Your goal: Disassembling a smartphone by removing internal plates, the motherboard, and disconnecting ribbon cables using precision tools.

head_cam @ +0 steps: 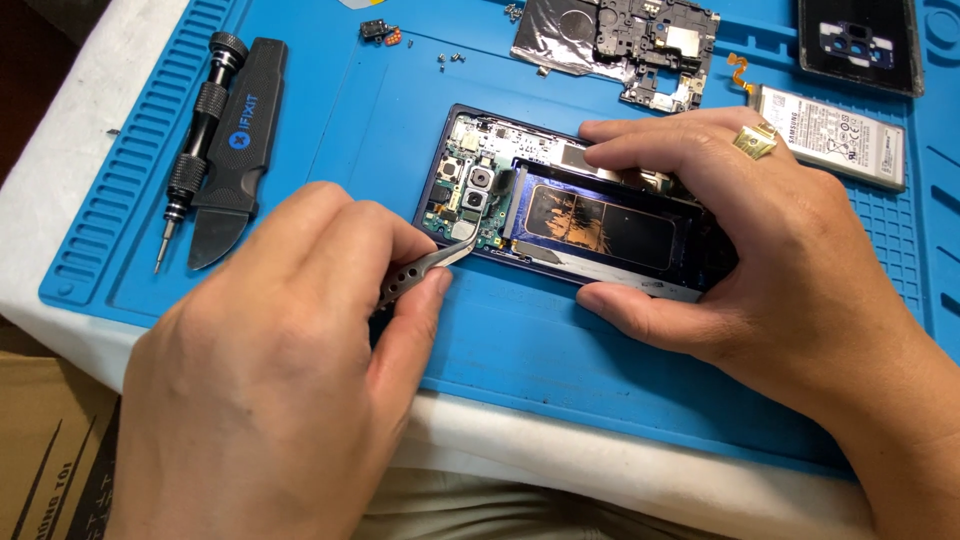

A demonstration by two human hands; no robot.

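An opened dark-blue phone [500,215] lies on a blue work mat [350,130], its circuit board and empty battery bay showing. My left hand [270,380] pinches metal tweezers [425,268], whose tips touch the board at the phone's near left corner. My right hand [760,250] grips the phone's right half, fingers on the far edge and thumb on the near edge. A gold ring [756,140] sits on one finger.
A black screwdriver [195,140] and a black opening tool [235,150] lie at the mat's left. A removed inner frame [640,45], a battery [835,135], a dark back cover [860,40] and small screws [450,60] lie at the back. A cardboard box [50,450] is lower left.
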